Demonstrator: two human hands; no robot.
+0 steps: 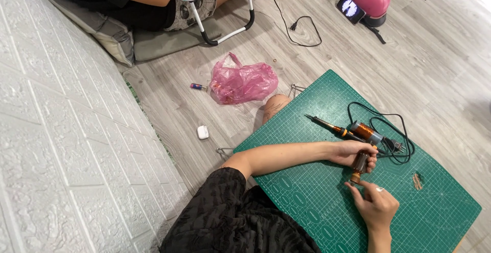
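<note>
On the left of the scene a small white case [203, 132] and a pink plastic bag [243, 83] are seen on the wooden floor [169, 104], well apart from the work, so little risk is judged to come from them. Further right, a green cutting mat [307, 202] is laid on a low table, and on it a soldering iron [332, 127] is rested with its tip pointing away from the hands; if it is hot, the forearm lying near it could be burned, or the mat scorched, by a careless shift. Its black cord [388, 125] is coiled just beside the hands and could be snagged and dragged. The left hand [353, 153] is curled around a small brown cylinder [359, 165], which is gripped firmly and held just above the mat. The right hand [376, 204] is held below it, thumb and forefinger pinched nearly closed at the cylinder's lower end; whether something thin is held between them cannot be told. A slip there could send the cylinder rolling off the mat.
</note>
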